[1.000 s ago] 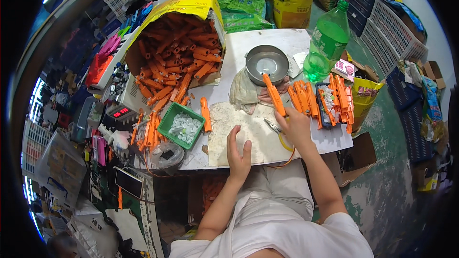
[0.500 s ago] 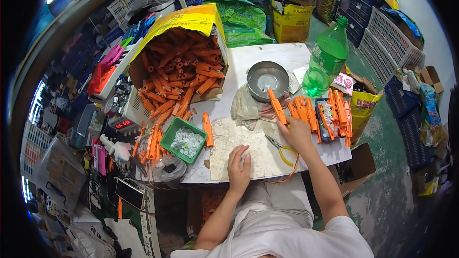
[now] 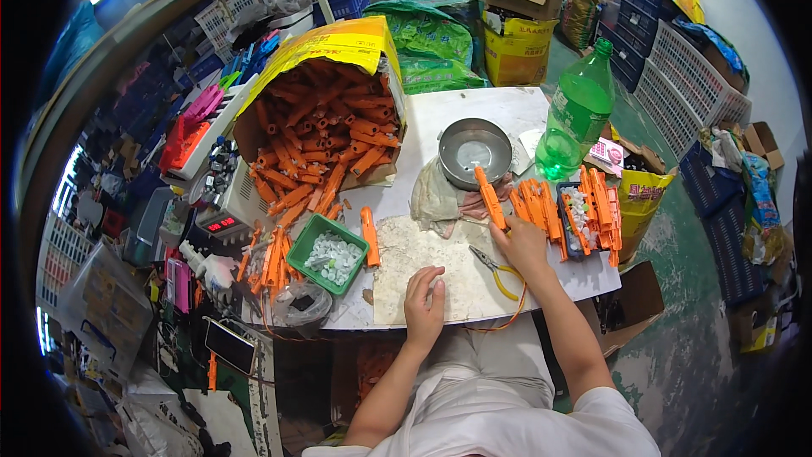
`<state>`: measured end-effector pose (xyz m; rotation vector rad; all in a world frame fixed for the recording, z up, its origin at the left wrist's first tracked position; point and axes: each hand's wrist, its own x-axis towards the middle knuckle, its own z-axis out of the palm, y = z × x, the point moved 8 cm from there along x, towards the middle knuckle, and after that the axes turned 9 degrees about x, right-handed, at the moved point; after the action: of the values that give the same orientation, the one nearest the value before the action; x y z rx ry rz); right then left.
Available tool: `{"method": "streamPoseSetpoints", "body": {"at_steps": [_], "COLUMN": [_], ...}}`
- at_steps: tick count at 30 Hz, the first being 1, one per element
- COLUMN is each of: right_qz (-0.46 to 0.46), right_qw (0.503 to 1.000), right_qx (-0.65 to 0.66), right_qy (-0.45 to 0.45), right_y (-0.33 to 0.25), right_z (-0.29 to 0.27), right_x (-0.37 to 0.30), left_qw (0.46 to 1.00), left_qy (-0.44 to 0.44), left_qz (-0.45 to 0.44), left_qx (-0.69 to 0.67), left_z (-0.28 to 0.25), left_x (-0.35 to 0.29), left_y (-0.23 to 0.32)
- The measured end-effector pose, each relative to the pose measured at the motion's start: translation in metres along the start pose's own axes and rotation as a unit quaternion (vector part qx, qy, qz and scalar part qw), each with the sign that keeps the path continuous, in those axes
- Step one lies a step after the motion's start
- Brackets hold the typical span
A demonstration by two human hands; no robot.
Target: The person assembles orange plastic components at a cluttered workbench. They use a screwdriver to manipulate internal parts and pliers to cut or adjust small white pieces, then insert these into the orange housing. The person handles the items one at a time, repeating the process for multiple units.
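My right hand (image 3: 522, 245) is closed around the lower end of a long orange plastic part (image 3: 490, 196), whose far end points toward the metal bowl (image 3: 475, 153). My left hand (image 3: 425, 305) rests near the front of the stained work board (image 3: 402, 258), fingers stretched out and thumb apart, holding nothing. Between the hands lie pliers with yellow handles (image 3: 497, 271). Just right of the held part, several similar orange parts (image 3: 536, 206) lie side by side. Another single orange part (image 3: 370, 235) lies beside a green tray (image 3: 294, 251) of small translucent pieces (image 3: 332, 257).
A yellow sack (image 3: 326, 38) spills orange parts at the table's left. A dark tray (image 3: 568, 222) with small white pieces and orange parts stands at right. Behind it is a green bottle (image 3: 575, 110). A rag (image 3: 436, 195) lies against the bowl. A cable (image 3: 518, 309) crosses the front edge.
The whole view has shifted slightly. My right hand still grips the orange part in nearly the same place, and my left hand stays at the board's front.
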<state>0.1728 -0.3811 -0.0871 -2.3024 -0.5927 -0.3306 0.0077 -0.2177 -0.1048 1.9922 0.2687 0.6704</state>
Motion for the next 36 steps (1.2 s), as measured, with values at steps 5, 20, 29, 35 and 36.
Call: {"method": "streamPoseSetpoints", "body": {"at_steps": [5,20,29,35,36], "right_qz": [-0.028,-0.136,0.160,0.129,0.092], "right_qw": [0.999,0.986,0.844,0.981,0.989], "right_qx": [0.000,0.051,0.456,0.035,-0.021], "right_qy": [0.042,-0.077,-0.234,-0.144,-0.112], "right_y": [-0.020,-0.107,-0.063,0.005,0.004], "right_z": [-0.017,0.031,-0.042,-0.120,-0.125], "right_x": [0.005,-0.027,-0.095,-0.147,-0.148], "left_qw": [1.000,0.966,0.919,0.950,0.944], "left_qy": [-0.002,-0.103,-0.293,-0.274,-0.276], "left_qz": [0.000,-0.186,-0.088,-0.150,-0.171], "left_qx": [0.003,-0.146,0.247,0.015,-0.067], "left_z": [0.000,0.012,-0.009,-0.017,-0.010], "left_x": [0.001,0.082,0.103,0.094,0.089], "left_y": [0.007,-0.051,-0.024,-0.023,-0.023]}}
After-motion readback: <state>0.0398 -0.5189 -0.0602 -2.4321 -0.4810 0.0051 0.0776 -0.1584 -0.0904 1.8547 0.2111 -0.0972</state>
